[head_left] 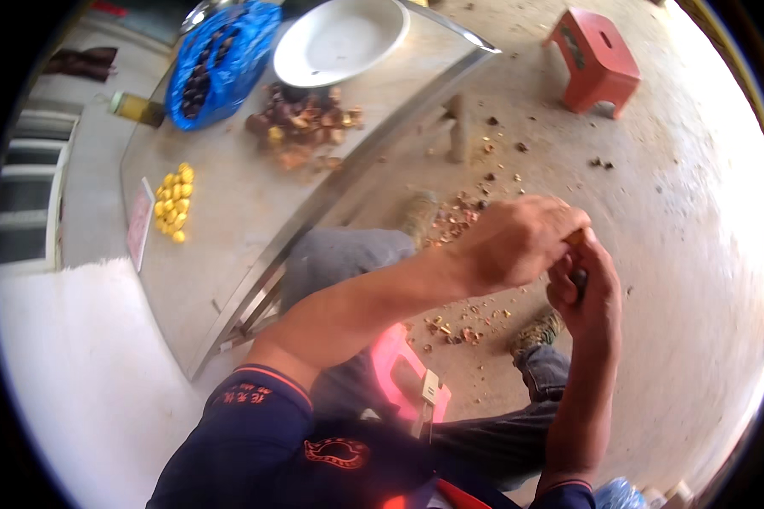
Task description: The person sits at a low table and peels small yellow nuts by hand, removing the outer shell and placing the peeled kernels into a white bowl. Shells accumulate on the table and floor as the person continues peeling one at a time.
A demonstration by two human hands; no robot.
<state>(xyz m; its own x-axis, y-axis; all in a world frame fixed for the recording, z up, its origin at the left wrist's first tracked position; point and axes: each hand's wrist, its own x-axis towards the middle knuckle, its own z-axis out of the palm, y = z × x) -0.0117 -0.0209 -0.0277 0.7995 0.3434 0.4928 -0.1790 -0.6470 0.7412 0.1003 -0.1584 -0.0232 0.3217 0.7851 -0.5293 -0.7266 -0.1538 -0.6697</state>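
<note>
My left hand (526, 242) reaches across to the right and meets my right hand (592, 284) above the floor. Both are closed, their fingertips together around a small brown piece (577, 238), apparently a chestnut, mostly covered by the fingers. Curled fingers of my right hand also wrap a small dark rounded thing (579, 278); its kind is not clear. On the table to the left lie peeled yellow chestnuts (174, 202) in a cluster. Farther back are a heap of brown shells (301, 127) and a blue plastic bag (219, 64) of dark unpeeled chestnuts.
A white basin (341, 42) rests on the metal-edged table (238, 191), near a yellowish bottle (137, 109) and an upright card (141, 222). A red stool (596, 61) stands far right. Shell bits (457, 329) litter the floor around my feet; a pink stool (392, 360) is beneath me.
</note>
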